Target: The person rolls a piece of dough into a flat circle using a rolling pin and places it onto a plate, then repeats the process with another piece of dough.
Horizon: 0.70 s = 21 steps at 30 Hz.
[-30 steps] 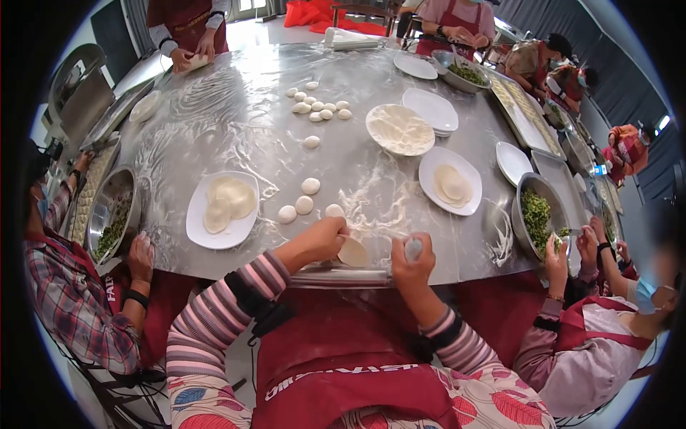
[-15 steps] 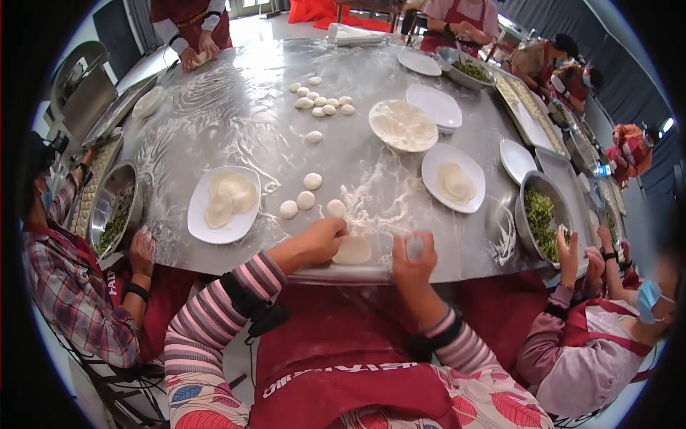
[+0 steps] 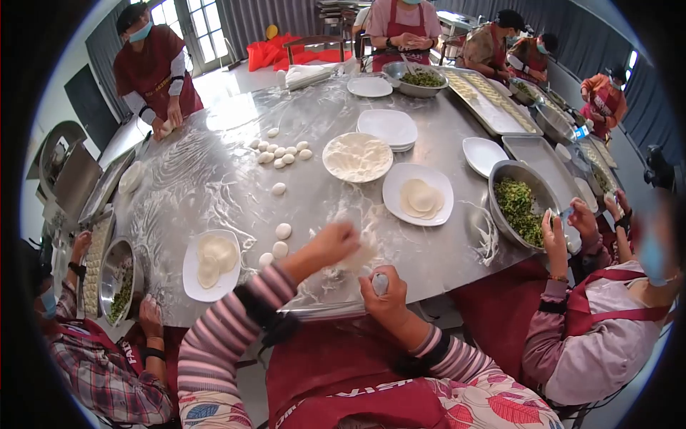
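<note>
My left hand (image 3: 334,242), smeared by motion, is raised over the floured steel table with its fingers drawn together. A pale, blurred dough wrapper (image 3: 366,250) shows at its fingertips. Near the front edge, my right hand (image 3: 386,293) is closed around a rolling pin (image 3: 379,284); only its pale rounded end shows. A white plate (image 3: 446,211) with flat wrappers (image 3: 421,198) lies beyond my hands to the right. Left of my left arm is another plate (image 3: 191,280) of wrappers (image 3: 217,259). Several dough balls (image 3: 284,231) lie beyond my left forearm.
A bowl of flour (image 3: 357,157) and stacked plates (image 3: 387,129) stand farther back. More dough balls (image 3: 280,153) lie mid-table. Bowls of chopped green filling (image 3: 518,207) stand at both sides. Co-workers sit close on my left and right; others are around the table.
My left hand has lifted off the table edge, and the wrapper has left its spot there. My right hand still grips the rolling pin. The view has tilted up and turned.
</note>
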{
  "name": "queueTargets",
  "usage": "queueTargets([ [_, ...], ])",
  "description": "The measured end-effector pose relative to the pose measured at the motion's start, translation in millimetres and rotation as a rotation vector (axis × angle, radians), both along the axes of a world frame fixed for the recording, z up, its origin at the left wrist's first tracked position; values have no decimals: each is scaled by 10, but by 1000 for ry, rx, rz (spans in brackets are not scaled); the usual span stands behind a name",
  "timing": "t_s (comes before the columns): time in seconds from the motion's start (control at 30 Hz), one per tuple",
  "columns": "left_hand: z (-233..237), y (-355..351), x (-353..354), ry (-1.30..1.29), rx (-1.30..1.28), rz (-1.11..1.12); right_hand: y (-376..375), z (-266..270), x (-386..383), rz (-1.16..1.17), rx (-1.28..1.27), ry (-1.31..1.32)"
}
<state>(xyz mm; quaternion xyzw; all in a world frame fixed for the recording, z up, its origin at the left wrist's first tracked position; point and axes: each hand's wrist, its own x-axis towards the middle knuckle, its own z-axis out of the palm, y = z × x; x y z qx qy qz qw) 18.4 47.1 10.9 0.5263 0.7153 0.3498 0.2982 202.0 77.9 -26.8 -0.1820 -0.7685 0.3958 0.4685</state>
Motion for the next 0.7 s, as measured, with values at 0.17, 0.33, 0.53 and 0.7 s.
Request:
queueTargets([
  [0.17, 266, 339, -234, -102, 125, 127, 31, -4, -6, 56, -29, 12],
  [0.33, -86, -476, -364, 600, -269, 98, -1, -22, 11, 2, 58, 34],
  [0.53, -154, -651, -236, 436, -159, 298, 10, 14, -13, 0, 36, 31],
  [0.7, -273, -827, -153, -103, -90, 226, 34, 148, -80, 25, 80, -29],
])
